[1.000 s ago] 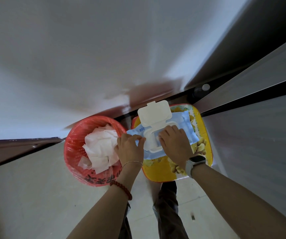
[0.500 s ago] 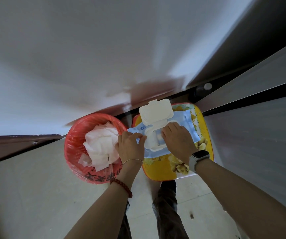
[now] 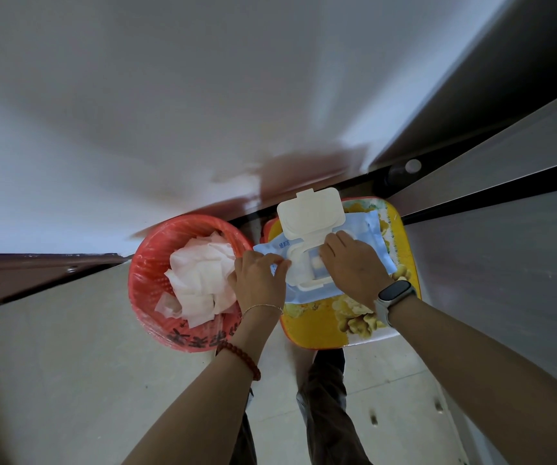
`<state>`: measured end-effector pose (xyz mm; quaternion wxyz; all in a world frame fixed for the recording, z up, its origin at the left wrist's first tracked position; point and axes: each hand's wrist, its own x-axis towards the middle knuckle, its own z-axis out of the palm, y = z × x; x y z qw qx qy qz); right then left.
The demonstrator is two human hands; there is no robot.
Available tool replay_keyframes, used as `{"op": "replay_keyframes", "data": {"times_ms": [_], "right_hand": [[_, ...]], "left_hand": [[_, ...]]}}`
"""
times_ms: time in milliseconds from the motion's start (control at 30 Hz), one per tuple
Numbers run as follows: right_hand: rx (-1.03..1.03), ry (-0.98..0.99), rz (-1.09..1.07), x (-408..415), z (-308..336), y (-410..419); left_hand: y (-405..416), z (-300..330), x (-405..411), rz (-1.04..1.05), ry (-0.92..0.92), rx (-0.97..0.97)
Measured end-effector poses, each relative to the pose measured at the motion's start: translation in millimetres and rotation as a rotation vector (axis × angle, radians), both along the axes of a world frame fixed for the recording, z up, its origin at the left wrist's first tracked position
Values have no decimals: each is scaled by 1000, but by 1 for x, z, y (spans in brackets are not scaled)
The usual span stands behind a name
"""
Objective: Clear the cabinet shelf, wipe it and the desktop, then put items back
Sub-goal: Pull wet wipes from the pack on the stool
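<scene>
A light blue wet-wipe pack (image 3: 372, 233) lies on a yellow flower-patterned stool (image 3: 317, 327). Its white flip lid (image 3: 310, 213) stands open. My left hand (image 3: 259, 276) grips the pack's left end, thumb curled over its edge. My right hand (image 3: 354, 268) lies over the pack's opening with the fingertips curled into it; whether it pinches a wipe is hidden. A smartwatch sits on the right wrist, and bracelets circle the left.
A red waste basket (image 3: 149, 263) stands left of the stool, touching my left hand's side, filled with crumpled white wipes (image 3: 200, 280). A white wall rises behind. Grey cabinet panels (image 3: 505, 263) run along the right. Pale floor tiles and my trouser legs show below.
The right hand's fingers have shifted slightly toward the pack's opening. The left hand keeps its hold on the pack. The camera has tilted a little.
</scene>
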<state>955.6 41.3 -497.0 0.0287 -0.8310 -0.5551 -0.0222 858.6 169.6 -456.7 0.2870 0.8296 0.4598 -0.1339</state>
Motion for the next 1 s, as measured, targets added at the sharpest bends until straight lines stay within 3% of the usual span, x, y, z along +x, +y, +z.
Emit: {"op": "replay_keyframes", "data": {"times_ms": [200, 300, 367, 467, 567, 700, 767, 867, 933, 1000], "right_hand": [[-40, 127, -63, -1, 8, 3], [-35, 238, 18, -2, 16, -9], [6, 367, 67, 0, 20, -20], [124, 523, -40, 2, 30, -25], [80, 555, -157, -4, 32, -21], [44, 373, -122, -10, 19, -17], [267, 583, -348, -12, 32, -12], [787, 999, -928, 8, 64, -8], [1047, 914, -1207, 32, 83, -14], [1065, 833, -1269, 40, 99, -18]], "left_hand": [[0, -1, -1, 9, -13, -1], [0, -2, -1, 15, -21, 10], [0, -3, -1, 8, -12, 11], [-1, -5, -2, 28, -30, 5], [-2, -5, -3, 43, -49, 2], [-3, -5, -3, 1, -31, 36], [-3, -5, -3, -31, -11, 57], [-1, -3, -2, -66, 22, 57], [0, 0, 0, -63, 47, 45], [0, 7, 0, -31, 58, 6]]}}
